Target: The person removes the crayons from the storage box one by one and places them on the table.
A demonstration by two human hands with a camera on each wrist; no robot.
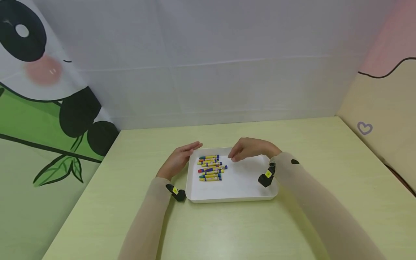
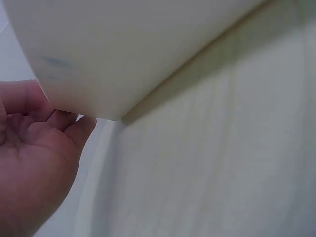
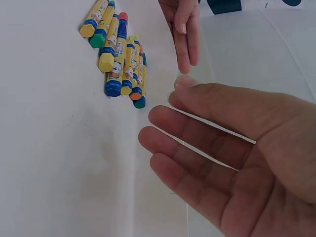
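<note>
Several crayons (image 1: 211, 177) (image 3: 116, 59) in yellow wrappers lie side by side in the left half of a white tray (image 1: 243, 186). Their ends show blue, green, orange, yellow and red. My left hand (image 1: 177, 161) (image 3: 186, 27) is at the tray's far left corner, fingers straight along the rim. The left wrist view has that hand (image 2: 42, 158) against the corner of a pale wall, seemingly the tray's side (image 2: 133, 44); some fingertips are hidden. Over the tray's far edge, right of the crayons, my right hand (image 1: 251, 148) (image 3: 237, 153) hovers with loosely bent fingers, holding nothing.
The tray stands on a pale yellow table (image 1: 214, 231). Behind it rises a white cloth backdrop (image 1: 211, 86). A printed panel (image 1: 48, 151) bounds the left side, and a beige panel (image 1: 383, 108) with a heart bounds the right.
</note>
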